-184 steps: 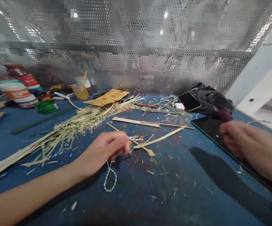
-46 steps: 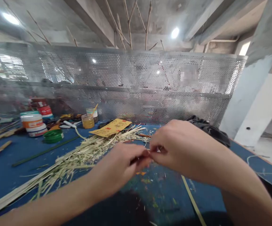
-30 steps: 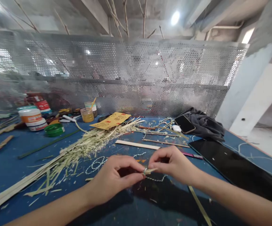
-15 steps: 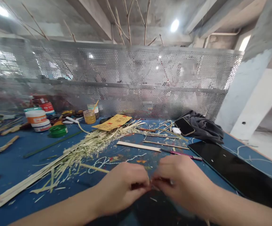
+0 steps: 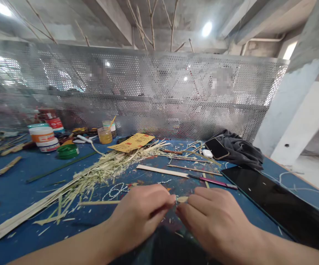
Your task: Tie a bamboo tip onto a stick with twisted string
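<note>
My left hand [image 5: 145,208] is closed round a thin pale bamboo stick [image 5: 100,202], which juts out leftward from the fist. A paler, wider end of it appears between the two hands. Closed too, my right hand [image 5: 217,217] has its fingertips nearly against those of the left. A short bit of blue-and-white string shows at its fingertips; the rest of its grip is hidden. Behind the left hand, a loop of twisted string [image 5: 117,190] lies on the table. A flat pale bamboo strip [image 5: 162,171] lies beyond the hands, its tip meeting a pink-handled knife [image 5: 217,181].
A heap of bamboo shavings [image 5: 104,169] spreads across the blue table [image 5: 7,198], with yellow sandpaper [image 5: 133,142] on top. Paint jars [image 5: 42,136] stand at left. A black tablet [image 5: 275,198], a phone [image 5: 217,148] and dark cloth [image 5: 242,152] lie at right. Perforated metal screen [image 5: 153,92] closes off the back.
The stick in my left hand has swung from slanting to nearly level and extends further left. My right hand has shifted slightly right and turned its knuckles forward. The pale stick end now shows between the hands.
</note>
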Available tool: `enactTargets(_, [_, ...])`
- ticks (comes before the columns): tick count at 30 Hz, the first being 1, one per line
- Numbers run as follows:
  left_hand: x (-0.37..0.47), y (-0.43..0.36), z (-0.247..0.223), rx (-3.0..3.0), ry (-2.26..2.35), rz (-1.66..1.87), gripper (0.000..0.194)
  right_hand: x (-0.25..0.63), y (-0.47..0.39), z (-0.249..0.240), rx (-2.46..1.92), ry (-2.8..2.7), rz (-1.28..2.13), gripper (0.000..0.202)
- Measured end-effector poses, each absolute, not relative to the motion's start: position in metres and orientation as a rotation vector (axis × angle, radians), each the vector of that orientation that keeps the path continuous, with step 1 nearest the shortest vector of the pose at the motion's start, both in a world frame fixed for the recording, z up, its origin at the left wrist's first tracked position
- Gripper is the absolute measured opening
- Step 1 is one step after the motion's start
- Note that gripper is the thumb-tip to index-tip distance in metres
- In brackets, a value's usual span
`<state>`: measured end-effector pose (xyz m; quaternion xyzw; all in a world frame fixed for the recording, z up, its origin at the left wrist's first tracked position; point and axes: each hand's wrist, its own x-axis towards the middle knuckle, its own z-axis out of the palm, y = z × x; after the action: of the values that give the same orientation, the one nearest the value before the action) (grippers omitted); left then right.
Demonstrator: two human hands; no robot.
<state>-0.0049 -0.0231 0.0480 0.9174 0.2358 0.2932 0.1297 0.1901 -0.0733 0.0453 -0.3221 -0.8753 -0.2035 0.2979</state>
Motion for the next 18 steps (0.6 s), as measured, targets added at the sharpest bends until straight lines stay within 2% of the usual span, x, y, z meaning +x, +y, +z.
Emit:
enactTargets(3, [-0.008, -0.024, 0.052, 2.913, 0.452, 0.685, 0.019, 0.196, -0.072, 0.059, -0.962, -2.405, -0.240, 0.024])
enactTargets(7, [-0.008, -0.031, 0.049, 2.919, 0.186, 0.537, 0.017, 0.203, -0.064, 0.067, -1.128, -2.392, 0.526, 0.010])
enactTargets(9, [-0.008, -0.036, 0.045, 2.731, 0.154, 0.639, 0.013, 0.205, -0.057, 0.062, -1.109, -2.281, 0.860, 0.012])
enactTargets(11, [-0.006, -0.038, 0.043, 2.475, 0.315, 0.868, 0.010, 0.206, -0.051, 0.053, -1.048, -2.106, 1.006, 0.020])
enactTargets(14, [-0.004, -0.033, 0.043, 2.189, 0.751, 1.125, 0.017, 0.202, -0.048, 0.037, -1.015, -1.951, 0.840, 0.023])
enactTargets(16, [-0.002, -0.024, 0.044, 2.167, 0.916, 1.108, 0.019, 0.199, -0.051, 0.029, -1.032, -2.039, 0.494, 0.023])
enactTargets(18, [0.000, -0.014, 0.044, 2.195, 0.980, 0.962, 0.017, 0.196, -0.057, 0.024, -0.969, -2.219, 0.011, 0.030])
